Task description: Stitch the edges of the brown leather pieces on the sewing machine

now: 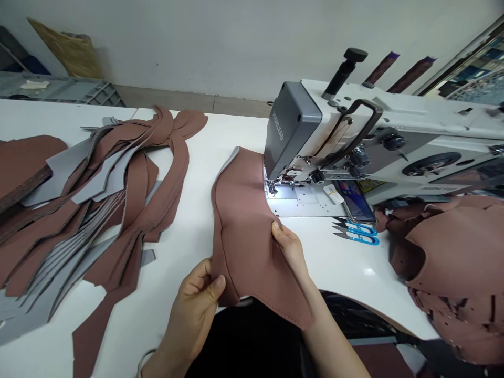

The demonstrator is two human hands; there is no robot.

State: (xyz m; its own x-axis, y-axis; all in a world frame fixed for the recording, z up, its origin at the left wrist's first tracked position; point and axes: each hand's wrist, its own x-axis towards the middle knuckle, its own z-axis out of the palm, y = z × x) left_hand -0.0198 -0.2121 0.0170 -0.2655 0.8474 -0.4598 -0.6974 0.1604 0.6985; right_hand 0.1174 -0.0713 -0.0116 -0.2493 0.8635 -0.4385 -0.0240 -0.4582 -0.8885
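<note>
A reddish-brown leather-like panel (pixel 248 226) with a seam along its left side spans both my hands, its far end lying on the white table beside the sewing machine (pixel 299 131). My left hand (pixel 199 299) pinches the panel's lower left edge between thumb and fingers. On the right edge, my right hand (pixel 289 244) grips with the thumb on top and the fingers hidden beneath. The panel's right edge runs close by the lit presser foot (pixel 272 186); whether it touches the foot I cannot tell. Stitch marks show along the panel's near edge.
Brown and grey cut strips (pixel 129 194) are heaped on the left. Blue-handled thread snips (pixel 360 232) and a phone (pixel 356 202) lie right of the needle plate. More brown panels (pixel 460 252) are piled at far right. A grey crate (pixel 63 89) stands behind the table.
</note>
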